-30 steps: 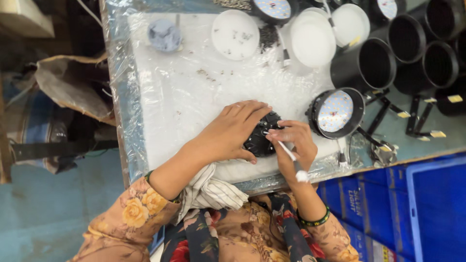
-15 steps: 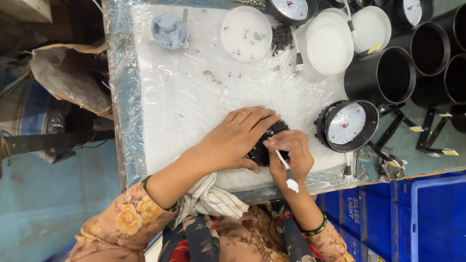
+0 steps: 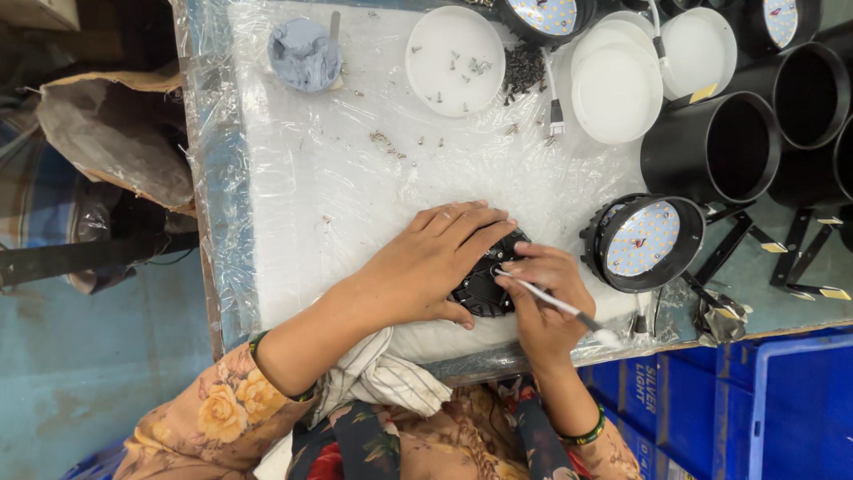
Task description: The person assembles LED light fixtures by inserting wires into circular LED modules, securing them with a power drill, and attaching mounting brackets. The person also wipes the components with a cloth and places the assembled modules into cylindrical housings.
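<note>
Hands at work on a black round part (image 3: 484, 286) at the near edge of a plastic-covered table (image 3: 293, 222).

Left hand (image 3: 435, 262) laid flat over the part, fingers spread and pressing it down; right hand (image 3: 542, 302) closed around a thin white brush (image 3: 555, 307), tip touching the part's rim. Just to the right — a black lamp head (image 3: 644, 240) with a dotted LED face, well-lit. Farther back: a white dish (image 3: 455, 60) with a few screws, a loose pile of screws (image 3: 524, 71) beside it, white round covers (image 3: 617, 89), a grey cup (image 3: 305, 55), black tube housings (image 3: 711, 147). Blue crates (image 3: 755, 409) below the table edge.
</note>
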